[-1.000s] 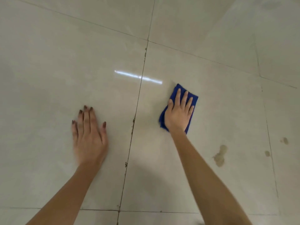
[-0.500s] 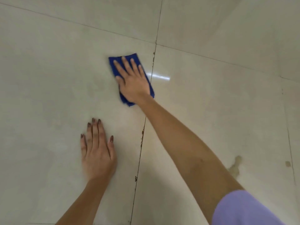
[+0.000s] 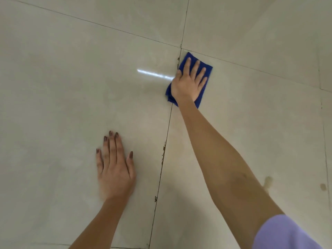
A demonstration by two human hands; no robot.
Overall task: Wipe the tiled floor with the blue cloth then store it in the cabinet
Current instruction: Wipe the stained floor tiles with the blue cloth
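**Blue cloth pressed to tile at the grout crossing**

The blue cloth [image 3: 206, 69] is held flat on the tiled floor [image 3: 71, 87] under the right hand [image 3: 188, 83], fingers spread so the palm's pressure is carried across the folded pad. The cloth sits just right of a dirty grout line [image 3: 164, 150]. The left hand [image 3: 115, 169] is laid flat, fingers close together, apparently as a prop. Brownish stains [image 3: 268, 182] remain near the right forearm; no cabinet is seen.
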